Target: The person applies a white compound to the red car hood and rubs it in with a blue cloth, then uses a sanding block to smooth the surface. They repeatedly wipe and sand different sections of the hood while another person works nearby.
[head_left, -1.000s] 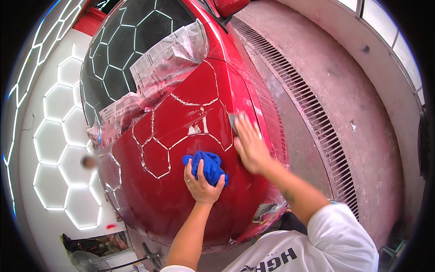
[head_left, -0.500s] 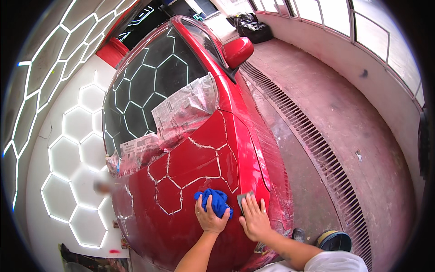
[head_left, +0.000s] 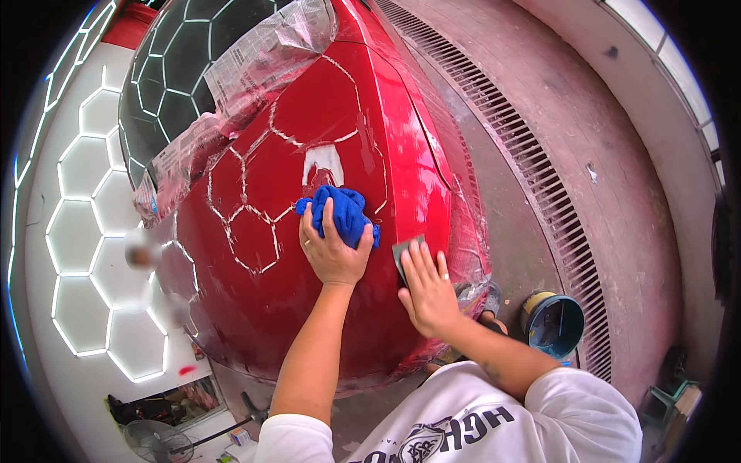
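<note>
A bunched blue cloth [head_left: 344,214] lies against the glossy red car hood [head_left: 309,324], and my left hand [head_left: 336,248] grips it with curved fingers. Close by on the right, my right hand [head_left: 429,287] presses nearly flat on a small grey sheet that looks like sandpaper [head_left: 404,251]. That sheet rests near the hood's right edge, partly hidden beneath my fingers. Whitish hexagon outlines, reflections of the lights, cross the hood beyond both hands. A bright white patch [head_left: 323,163] shows just past the cloth.
Newspaper and plastic film [head_left: 266,58] cover the base of the windshield. A dark bucket [head_left: 554,322] stands on the floor at right, beside a long drain grate [head_left: 532,170]. Hexagonal lights [head_left: 85,193] line the left wall. A fan [head_left: 154,444] is at lower left.
My view has tilted down, bringing my shirt and the bucket further into sight. My left hand and the cloth sit slightly farther up the hood. My right hand stays on the grey sheet.
</note>
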